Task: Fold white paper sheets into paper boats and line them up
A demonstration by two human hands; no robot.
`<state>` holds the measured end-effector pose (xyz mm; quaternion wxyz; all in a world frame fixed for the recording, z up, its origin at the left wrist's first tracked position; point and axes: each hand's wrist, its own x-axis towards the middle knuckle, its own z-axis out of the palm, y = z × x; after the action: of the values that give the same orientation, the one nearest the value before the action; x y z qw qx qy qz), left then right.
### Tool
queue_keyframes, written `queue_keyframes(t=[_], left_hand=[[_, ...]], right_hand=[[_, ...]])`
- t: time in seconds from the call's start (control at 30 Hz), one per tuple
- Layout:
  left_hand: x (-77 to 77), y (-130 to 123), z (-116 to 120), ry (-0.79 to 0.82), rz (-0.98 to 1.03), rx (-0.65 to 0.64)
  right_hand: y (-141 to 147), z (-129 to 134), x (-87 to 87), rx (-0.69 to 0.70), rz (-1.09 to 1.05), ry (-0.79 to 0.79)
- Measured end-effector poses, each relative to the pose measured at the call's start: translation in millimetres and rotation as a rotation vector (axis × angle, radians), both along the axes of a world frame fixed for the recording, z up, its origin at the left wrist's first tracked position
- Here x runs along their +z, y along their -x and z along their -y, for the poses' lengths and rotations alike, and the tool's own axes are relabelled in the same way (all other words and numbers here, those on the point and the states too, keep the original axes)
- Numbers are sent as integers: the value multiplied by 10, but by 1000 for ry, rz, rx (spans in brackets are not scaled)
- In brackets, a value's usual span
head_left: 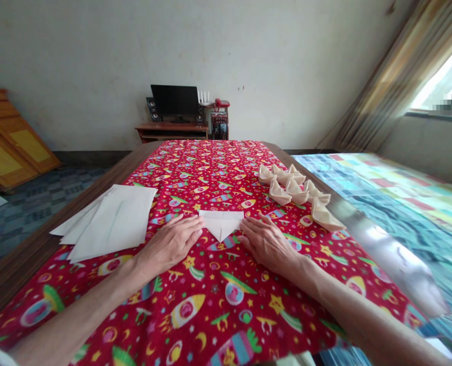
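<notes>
Supporting everything here, the long brown table reaches away toward 12 o'clock, and on it lies the red patterned cloth, which looks soft and could give a little under pressure. If the clock is centred between the hands, a small desk stands at 11 o'clock, well apart, so it does not disturb. At 9 o'clock there is a fan of loose white sheets; at 2 o'clock, a group of cream folded shapes, which seem light and easy to crush. The left hand, near 8 o'clock, and the right hand, near 4 o'clock, lie flat, palms down and apart from each other, with fingertips at the two side corners of the paper. They stand between it and the neighbouring things. Smallest is the folded white paper at the clock's centre, its point toward 6 o'clock. I judge it very light, rather stiff along the folds, easy to slide on the cloth and to crumple; its side corners are a good place to hold.
</notes>
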<state>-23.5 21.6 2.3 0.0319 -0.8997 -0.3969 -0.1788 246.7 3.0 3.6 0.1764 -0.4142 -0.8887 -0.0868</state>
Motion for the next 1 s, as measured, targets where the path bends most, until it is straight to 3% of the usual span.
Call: queue_keyframes(t=[0.13,0.27,0.5,0.7,0.77,0.87,0.93,1.0], left_hand=[[-5,-102,-336,-28,151,-9],[-26,-222,-586,60,161,51],[10,-231,-652,280,138,172],[87,-251,-625,598,321,239],[108,-265,-596,570,338,242],[152,-288,-545,407,356,195],[205,-310,-502,233,382,113],[274,-337,-446,17,379,29]], right_hand=[[90,-137,22,-29,2,-18],[121,-298,-3,-126,-30,-22],[-21,-537,-156,-86,-259,51],[-12,-622,-52,-69,-298,259],[7,-628,-11,-69,-337,345],[19,-624,46,-61,-397,404],[17,-602,105,-33,-451,320],[17,-562,180,20,-491,138]])
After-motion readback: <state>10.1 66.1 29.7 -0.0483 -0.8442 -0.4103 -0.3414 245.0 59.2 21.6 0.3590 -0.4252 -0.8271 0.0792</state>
